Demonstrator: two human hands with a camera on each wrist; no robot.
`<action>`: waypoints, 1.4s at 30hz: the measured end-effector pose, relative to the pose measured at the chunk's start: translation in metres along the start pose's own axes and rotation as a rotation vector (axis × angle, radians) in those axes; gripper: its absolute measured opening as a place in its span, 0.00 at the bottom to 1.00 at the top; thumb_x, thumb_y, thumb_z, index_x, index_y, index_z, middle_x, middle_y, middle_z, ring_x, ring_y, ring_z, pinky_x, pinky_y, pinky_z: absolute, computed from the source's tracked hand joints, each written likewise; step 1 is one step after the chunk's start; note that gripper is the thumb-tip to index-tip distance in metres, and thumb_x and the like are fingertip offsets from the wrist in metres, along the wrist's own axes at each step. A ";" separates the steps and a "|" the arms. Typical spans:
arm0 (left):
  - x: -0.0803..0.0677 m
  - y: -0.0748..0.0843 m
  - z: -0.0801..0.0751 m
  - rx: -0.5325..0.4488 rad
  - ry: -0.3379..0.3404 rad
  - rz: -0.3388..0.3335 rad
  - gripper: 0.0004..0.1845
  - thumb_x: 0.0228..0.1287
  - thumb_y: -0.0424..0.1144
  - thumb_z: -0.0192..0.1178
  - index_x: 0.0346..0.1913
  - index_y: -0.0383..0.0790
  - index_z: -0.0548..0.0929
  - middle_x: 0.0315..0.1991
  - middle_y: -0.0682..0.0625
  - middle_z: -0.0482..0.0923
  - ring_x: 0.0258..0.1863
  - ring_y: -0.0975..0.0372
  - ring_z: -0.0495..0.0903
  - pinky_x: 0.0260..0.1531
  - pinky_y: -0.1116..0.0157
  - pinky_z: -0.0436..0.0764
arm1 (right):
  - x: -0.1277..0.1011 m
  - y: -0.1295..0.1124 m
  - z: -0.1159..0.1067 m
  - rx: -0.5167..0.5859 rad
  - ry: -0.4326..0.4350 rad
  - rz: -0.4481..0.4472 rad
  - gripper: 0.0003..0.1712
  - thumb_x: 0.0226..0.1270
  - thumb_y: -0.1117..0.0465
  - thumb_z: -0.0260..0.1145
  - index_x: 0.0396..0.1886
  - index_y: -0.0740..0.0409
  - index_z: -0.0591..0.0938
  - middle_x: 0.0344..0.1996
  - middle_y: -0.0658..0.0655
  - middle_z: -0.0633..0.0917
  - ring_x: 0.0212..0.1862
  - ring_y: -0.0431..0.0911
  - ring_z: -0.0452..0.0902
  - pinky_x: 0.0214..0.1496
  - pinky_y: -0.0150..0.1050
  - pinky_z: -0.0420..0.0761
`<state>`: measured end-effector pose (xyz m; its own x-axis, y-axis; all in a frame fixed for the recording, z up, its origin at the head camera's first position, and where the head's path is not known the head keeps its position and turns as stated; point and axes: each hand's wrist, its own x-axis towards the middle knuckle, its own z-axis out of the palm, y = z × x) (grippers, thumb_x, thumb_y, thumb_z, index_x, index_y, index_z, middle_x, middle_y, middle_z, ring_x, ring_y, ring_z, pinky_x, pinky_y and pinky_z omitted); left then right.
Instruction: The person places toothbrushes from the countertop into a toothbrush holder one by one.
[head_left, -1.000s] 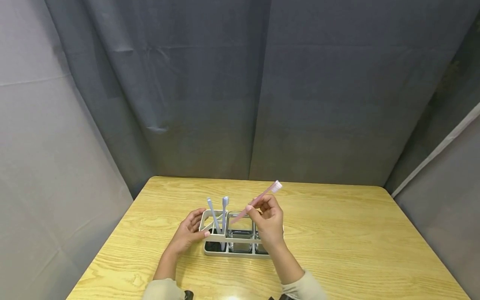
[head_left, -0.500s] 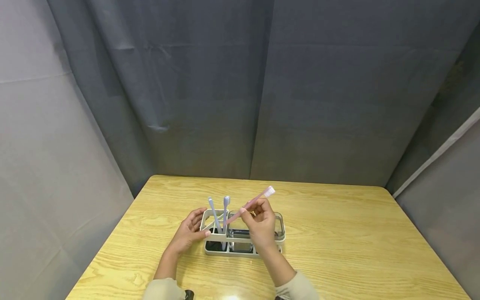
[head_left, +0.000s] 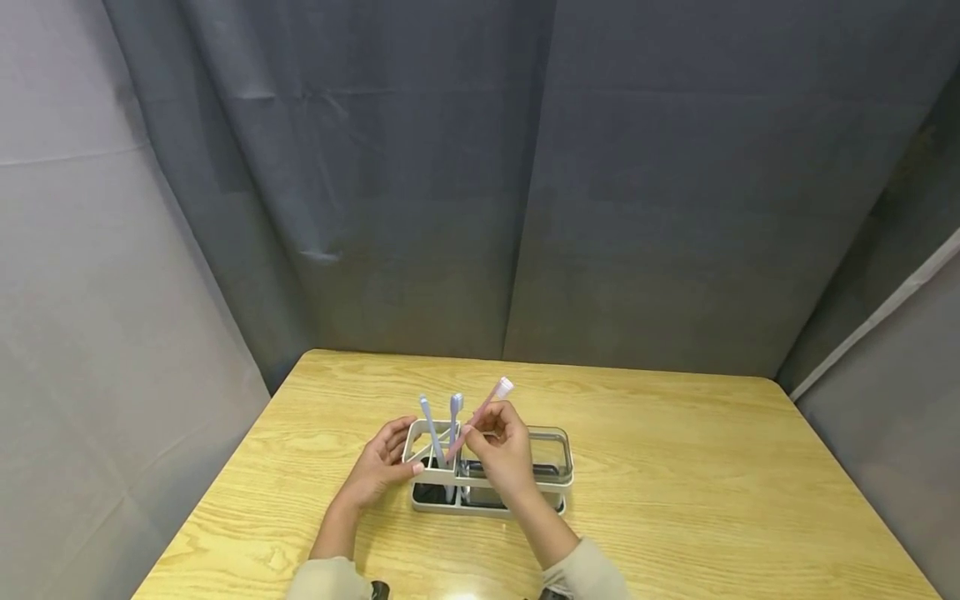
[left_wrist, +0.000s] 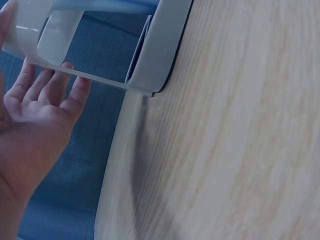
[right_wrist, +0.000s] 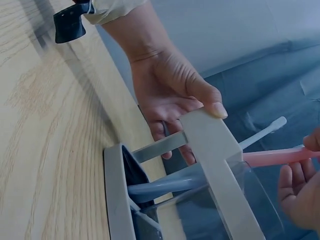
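A light-coloured toothbrush holder [head_left: 542, 482] with an upper frame and a base stands on the table. My left hand [head_left: 372, 473] grips its left end, thumb on the front rim [right_wrist: 210, 137] and fingers behind; the left wrist view shows those fingers [left_wrist: 55, 90] under the frame. Between the thumb and fingers of my right hand [head_left: 506, 454] is a pink toothbrush [head_left: 484, 409], bristles up, tilted right. Its handle end enters the left section, as the right wrist view also shows the pink handle [right_wrist: 270, 157] at the frame. Two blue toothbrushes [head_left: 456, 405] lean in that section.
Clear cups [head_left: 551, 454] sit in the holder's right part, partly hidden by my right hand. The wooden table [head_left: 675, 483] stretches out on both sides. Grey curtains [head_left: 420, 183] hang behind it and at the sides.
My right hand has moved left and slightly down with the pink toothbrush, which now stands steeper, its handle end over the left section. The left hand has kept its grip on the holder.
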<state>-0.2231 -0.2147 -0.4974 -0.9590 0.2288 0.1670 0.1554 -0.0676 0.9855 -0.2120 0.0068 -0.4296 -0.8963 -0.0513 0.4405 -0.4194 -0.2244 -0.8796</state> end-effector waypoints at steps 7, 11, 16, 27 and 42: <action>0.001 0.001 0.000 -0.004 -0.010 0.008 0.40 0.50 0.23 0.66 0.66 0.32 0.60 0.64 0.35 0.63 0.64 0.48 0.60 0.62 0.58 0.61 | -0.002 -0.019 0.007 -0.101 -0.081 0.046 0.10 0.51 0.81 0.62 0.34 0.72 0.72 0.29 0.67 0.76 0.33 0.48 0.72 0.31 0.33 0.72; 0.001 0.001 0.001 -0.007 -0.010 0.011 0.39 0.50 0.23 0.66 0.66 0.33 0.60 0.64 0.36 0.63 0.64 0.48 0.60 0.61 0.60 0.62 | -0.002 -0.021 0.007 -0.192 -0.130 0.076 0.08 0.51 0.79 0.64 0.32 0.71 0.76 0.28 0.65 0.78 0.32 0.51 0.73 0.32 0.35 0.74; 0.000 0.003 0.001 -0.004 -0.009 0.017 0.39 0.51 0.24 0.66 0.66 0.33 0.60 0.65 0.36 0.62 0.65 0.49 0.60 0.61 0.62 0.62 | 0.001 -0.007 0.003 -0.321 -0.224 0.089 0.03 0.56 0.72 0.66 0.31 0.67 0.80 0.29 0.56 0.80 0.33 0.51 0.75 0.33 0.40 0.77; 0.000 0.001 0.001 -0.041 -0.013 0.031 0.40 0.50 0.24 0.66 0.67 0.31 0.58 0.65 0.33 0.59 0.65 0.40 0.54 0.60 0.55 0.62 | 0.005 0.009 -0.005 -0.519 -0.341 0.078 0.05 0.51 0.68 0.71 0.26 0.59 0.82 0.29 0.56 0.78 0.32 0.46 0.74 0.30 0.35 0.76; -0.002 -0.001 0.001 -0.042 -0.003 0.015 0.40 0.50 0.22 0.65 0.66 0.32 0.59 0.65 0.35 0.60 0.65 0.47 0.59 0.58 0.65 0.65 | 0.004 0.015 -0.009 -0.544 -0.359 0.070 0.06 0.50 0.68 0.72 0.24 0.56 0.82 0.29 0.54 0.77 0.34 0.49 0.75 0.30 0.35 0.76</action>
<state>-0.2212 -0.2141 -0.4984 -0.9558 0.2306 0.1822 0.1599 -0.1119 0.9808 -0.2233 0.0116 -0.4420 -0.8598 -0.3907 0.3287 -0.4594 0.3109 -0.8321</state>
